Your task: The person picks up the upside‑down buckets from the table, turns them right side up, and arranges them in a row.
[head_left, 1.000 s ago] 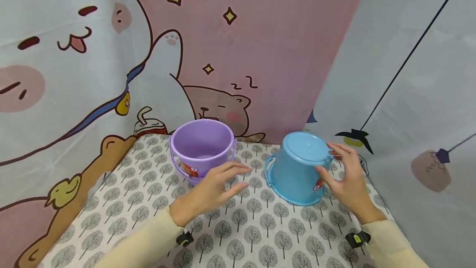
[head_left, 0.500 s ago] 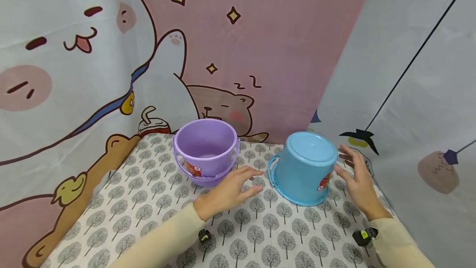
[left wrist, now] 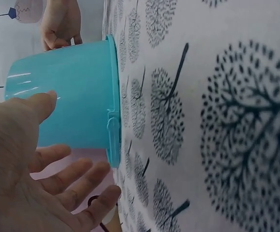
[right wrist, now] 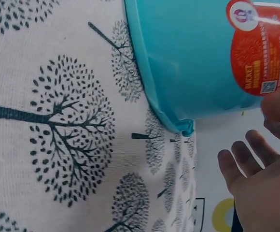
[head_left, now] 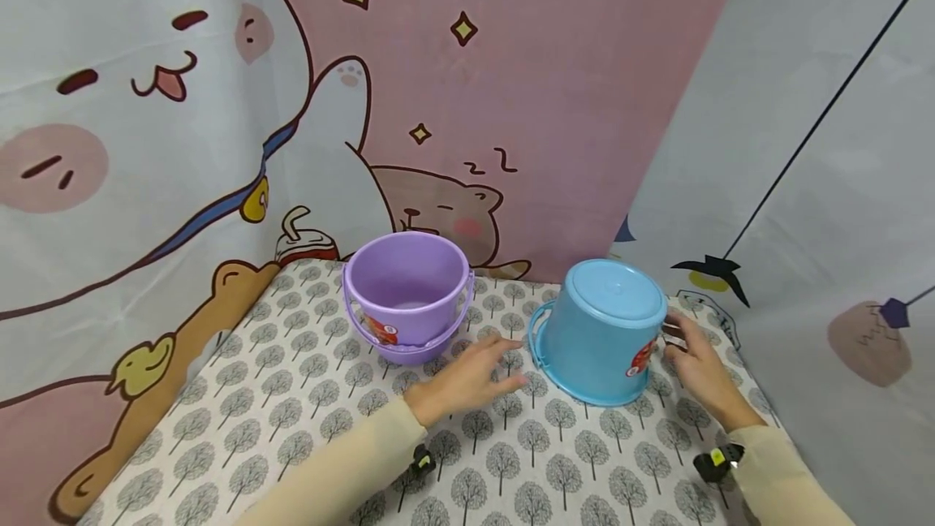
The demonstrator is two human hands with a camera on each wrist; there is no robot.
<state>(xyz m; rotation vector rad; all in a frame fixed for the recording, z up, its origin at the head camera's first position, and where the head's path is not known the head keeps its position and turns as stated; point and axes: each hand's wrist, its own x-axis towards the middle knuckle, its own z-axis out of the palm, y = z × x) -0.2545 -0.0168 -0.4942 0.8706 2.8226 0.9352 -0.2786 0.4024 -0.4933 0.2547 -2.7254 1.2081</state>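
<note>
A light blue bucket (head_left: 595, 347) stands upside down on the tree-print cloth, its handle hanging at the left by the rim. My left hand (head_left: 471, 380) hovers left of it with fingers spread, apart from the bucket; in the left wrist view the same hand (left wrist: 43, 179) holds nothing. At the bucket's right side is my right hand (head_left: 701, 368), its fingers partly behind the wall; whether they touch I cannot tell. The right wrist view shows the loosely bent fingers (right wrist: 246, 157) beside a red sticker (right wrist: 260, 53). A purple bucket (head_left: 412, 323) stands upright to the left.
The white cloth with grey trees (head_left: 277, 396) covers the table. Printed curtains (head_left: 555, 104) close off the back and both sides, and the right curtain (head_left: 840, 226) runs close beside my right hand. The purple bucket's handle (head_left: 416, 345) hangs down at its front.
My left hand has moved right, away from the purple bucket toward the blue one. The right hand has shifted lower along the blue bucket's right side. The view has turned slightly left.
</note>
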